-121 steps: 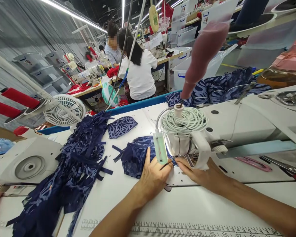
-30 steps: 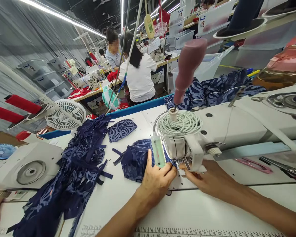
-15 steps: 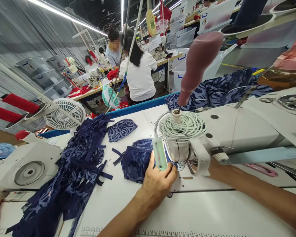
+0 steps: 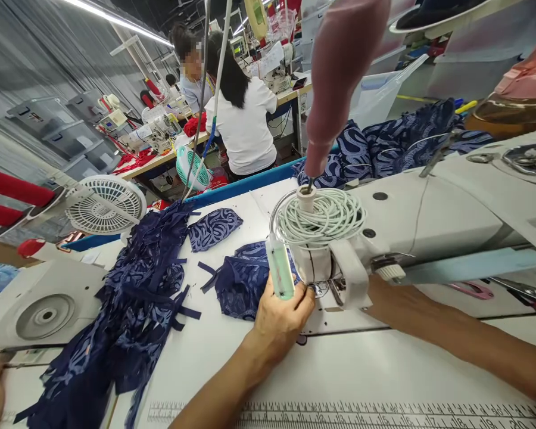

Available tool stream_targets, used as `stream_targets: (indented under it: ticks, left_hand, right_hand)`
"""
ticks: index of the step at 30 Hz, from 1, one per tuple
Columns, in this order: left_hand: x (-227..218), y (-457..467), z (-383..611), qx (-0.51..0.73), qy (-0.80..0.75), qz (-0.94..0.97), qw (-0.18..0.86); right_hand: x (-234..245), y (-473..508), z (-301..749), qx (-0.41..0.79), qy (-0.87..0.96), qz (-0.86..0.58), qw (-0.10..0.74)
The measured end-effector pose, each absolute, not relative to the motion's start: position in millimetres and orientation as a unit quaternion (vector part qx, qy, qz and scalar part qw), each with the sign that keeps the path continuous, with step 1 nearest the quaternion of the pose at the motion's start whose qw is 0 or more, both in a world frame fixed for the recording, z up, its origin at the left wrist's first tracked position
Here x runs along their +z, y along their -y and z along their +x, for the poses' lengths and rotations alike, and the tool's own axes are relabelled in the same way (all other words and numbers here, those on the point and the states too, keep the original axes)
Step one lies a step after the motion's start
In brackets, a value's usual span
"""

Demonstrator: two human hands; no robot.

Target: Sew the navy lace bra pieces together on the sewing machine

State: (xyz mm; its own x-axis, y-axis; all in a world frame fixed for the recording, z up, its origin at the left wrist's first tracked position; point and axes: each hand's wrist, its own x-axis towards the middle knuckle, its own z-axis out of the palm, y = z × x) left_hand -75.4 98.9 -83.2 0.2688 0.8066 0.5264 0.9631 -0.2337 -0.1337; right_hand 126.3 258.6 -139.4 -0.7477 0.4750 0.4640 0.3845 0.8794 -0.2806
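A white sewing machine [image 4: 429, 220] stands on the white table [image 4: 348, 375], with a coil of pale cord [image 4: 321, 215] on its head. My left hand [image 4: 280, 319] presses with closed fingers on a dark blue patterned fabric piece [image 4: 239, 280] just left of the needle area. My right hand [image 4: 382, 298] reaches in behind the machine head from the right; its fingers are hidden by the machine's white guard. A small pale green lamp [image 4: 279, 269] hangs in front of my left hand.
A pile of blue fabric pieces and strips [image 4: 129, 316] lies at the left, with one loose piece [image 4: 212, 226] behind. A white fan [image 4: 105, 205], red thread cones [image 4: 13, 193] and another machine [image 4: 44, 298] stand left. More blue fabric [image 4: 406, 143] lies behind. People sit at far tables.
My right hand has slid further under the machine head, so its fingers no longer show. My left hand stays on the fabric by the needle. The view has shifted slightly left.
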Motion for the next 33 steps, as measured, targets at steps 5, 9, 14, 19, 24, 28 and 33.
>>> stream_targets:
  ticks: [5,9,14,19,24,28,33]
  left_hand:
    - [-84,-94,-80,-0.233,0.601,-0.752,0.138]
    - [-81,-93,-83,-0.255,0.592,-0.756,0.111]
    - [-80,-96,-84,-0.232,0.606,-0.75,0.124]
    - [-79,-97,-85,-0.217,0.62,-0.744,0.123]
    - [-76,-99,-86,-0.222,0.623,-0.739,0.131]
    - [-75,-99,-87,-0.237,0.618,-0.74,0.123]
    - [-76,-98,-87,-0.264,0.61,-0.74,0.105]
  right_hand:
    - [-123,-244,134,0.068,0.943,-0.195,0.261]
    - [-105,-239,129,0.054,0.94,-0.165,0.295]
    - [-88,-235,125,0.053,0.931,-0.111,0.343]
    - [-81,-237,123,0.087,0.919,-0.087,0.374]
    - [-83,-241,121,0.115,0.909,-0.1,0.387]
    - [-92,-243,121,0.119,0.909,-0.135,0.375]
    - [-101,-244,120,0.122,0.905,-0.134,0.384]
